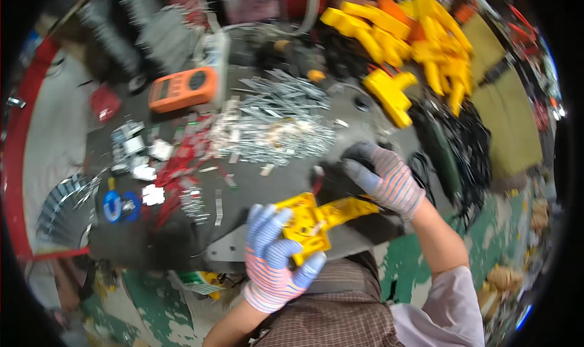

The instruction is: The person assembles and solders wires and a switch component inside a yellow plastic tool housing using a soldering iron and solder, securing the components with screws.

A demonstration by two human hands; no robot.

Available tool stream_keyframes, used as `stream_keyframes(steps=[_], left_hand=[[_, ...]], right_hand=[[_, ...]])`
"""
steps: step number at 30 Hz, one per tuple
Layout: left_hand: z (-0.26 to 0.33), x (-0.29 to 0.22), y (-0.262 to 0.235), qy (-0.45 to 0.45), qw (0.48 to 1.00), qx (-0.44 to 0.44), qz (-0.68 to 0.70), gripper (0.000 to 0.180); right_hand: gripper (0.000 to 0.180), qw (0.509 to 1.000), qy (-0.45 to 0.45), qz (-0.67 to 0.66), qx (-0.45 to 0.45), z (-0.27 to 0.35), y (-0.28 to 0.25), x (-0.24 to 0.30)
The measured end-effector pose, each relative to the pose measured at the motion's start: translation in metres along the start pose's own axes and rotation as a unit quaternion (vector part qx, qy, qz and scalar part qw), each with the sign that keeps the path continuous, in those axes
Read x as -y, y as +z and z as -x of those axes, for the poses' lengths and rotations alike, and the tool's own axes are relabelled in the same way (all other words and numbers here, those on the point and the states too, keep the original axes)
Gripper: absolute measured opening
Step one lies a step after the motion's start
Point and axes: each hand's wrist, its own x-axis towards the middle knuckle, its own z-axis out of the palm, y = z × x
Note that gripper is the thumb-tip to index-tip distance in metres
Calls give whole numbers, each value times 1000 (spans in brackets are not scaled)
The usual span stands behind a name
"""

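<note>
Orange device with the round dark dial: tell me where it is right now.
In the head view, the orange device lies toward the upper left, left of the heap of metal strips and beyond the red pieces.

By a wide fisheye camera, worn on the left side of the person's head, the table [146, 243] is viewed from above, downward and slightly forward. From quite near, the left hand [271, 256] is seen toward 6 o'clock of the centre and the right hand [389, 180] toward 3 o'clock. The checked garment [334, 316] is included at 6 o'clock; at 9 o'clock, the red edge [15, 176] is bent.
</note>
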Motion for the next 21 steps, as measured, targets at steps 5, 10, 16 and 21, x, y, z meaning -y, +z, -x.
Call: stream_keyframes(steps=[5, 10, 16, 21], left_hand=[[0, 10, -35, -55, 994, -59, 72, 21], [-57, 34, -25, -244, 940, 84, 222, 32], [-116, 43, 23, -182, 957, 165, 153, 24], [-111, 46, 37, -159, 971, 148, 96, 17]], right_hand=[[32, 983, 78, -136, 92, -32, 19, -13], [19, 966, 126, -211, 84, -40, 27, 1], [24, 991, 5, -134, -28, -24, 31, -5], [24, 994, -7, -102, -31, -20, 29, -4]])
